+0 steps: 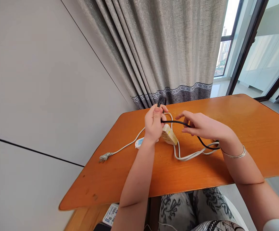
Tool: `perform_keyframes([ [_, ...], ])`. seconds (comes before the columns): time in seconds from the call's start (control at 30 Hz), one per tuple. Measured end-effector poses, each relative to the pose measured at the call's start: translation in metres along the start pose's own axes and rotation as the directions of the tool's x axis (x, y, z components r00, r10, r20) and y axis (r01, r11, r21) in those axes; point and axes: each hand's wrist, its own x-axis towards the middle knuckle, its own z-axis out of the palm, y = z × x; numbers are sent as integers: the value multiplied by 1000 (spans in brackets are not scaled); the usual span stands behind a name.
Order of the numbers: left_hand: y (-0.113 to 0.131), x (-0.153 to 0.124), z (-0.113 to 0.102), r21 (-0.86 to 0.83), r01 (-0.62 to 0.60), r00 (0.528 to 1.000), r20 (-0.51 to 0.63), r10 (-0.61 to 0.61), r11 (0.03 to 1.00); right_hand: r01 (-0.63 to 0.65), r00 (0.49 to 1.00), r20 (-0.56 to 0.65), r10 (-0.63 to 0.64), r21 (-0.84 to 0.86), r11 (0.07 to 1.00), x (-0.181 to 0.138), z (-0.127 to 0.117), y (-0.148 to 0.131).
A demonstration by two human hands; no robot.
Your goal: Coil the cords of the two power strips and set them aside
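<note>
My left hand (154,123) is closed around a black plug (161,101) that sticks up above its fingers. A black cable (178,122) runs right from that hand under my right hand (199,125), whose fingers pinch the cable loosely. Just below the hands a cream power strip (169,134) lies tilted on the orange table (250,128). A white power strip (139,142) peeks out left of my left wrist. A white cord (125,147) trails left to a grey plug (104,157). More white cord (190,156) loops to the right.
A grey curtain (168,48) hangs behind the table, with a plain wall (33,96) on the left and a window (226,45) on the right. My patterned trousers (185,205) show below the table edge. A small printed card (111,214) lies beneath the table's front left.
</note>
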Motion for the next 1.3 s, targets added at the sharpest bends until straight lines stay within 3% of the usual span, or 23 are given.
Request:
perform_keyframes([
  [0.07,5,6,0,-91,48,995,-86,-56,995,-8,992,123,-4,96,995,-2,-9,6],
  [0.1,8,8,1,-128,88,989,-105,-101,988,-4,995,99,-10,135,991,-2,-11,9],
  [0.17,12,10,5,-184,205,973,-71,-221,961,33,992,-123,-17,131,991,2,-10,14],
  [0.27,18,9,12,-248,437,899,76,-432,865,55,882,-464,-83,-74,996,12,2,19],
  [0.37,22,5,18,-312,596,802,183,-569,740,9,817,-560,-137,-225,974,22,16,24],
  [0.43,24,3,21,-339,648,760,225,-610,682,10,808,-573,-138,-221,975,26,21,28],
  [0.63,22,0,22,-321,711,703,318,-636,626,52,878,-478,-25,43,998,29,21,33],
  [0.83,20,1,19,-300,724,687,390,-612,621,84,863,-499,-82,-18,996,28,21,28],
  [1.0,21,1,18,-284,750,656,428,-622,597,108,878,-473,-76,40,993,28,19,31],
  [1.1,25,0,17,-346,735,678,398,-618,583,93,899,-437,-31,119,988,29,18,36],
  [1.2,32,3,11,-486,629,771,297,-563,607,36,942,-333,28,184,982,30,16,45],
  [1.3,38,7,0,-611,451,872,147,-466,650,-72,967,-235,97,114,991,32,15,56],
])
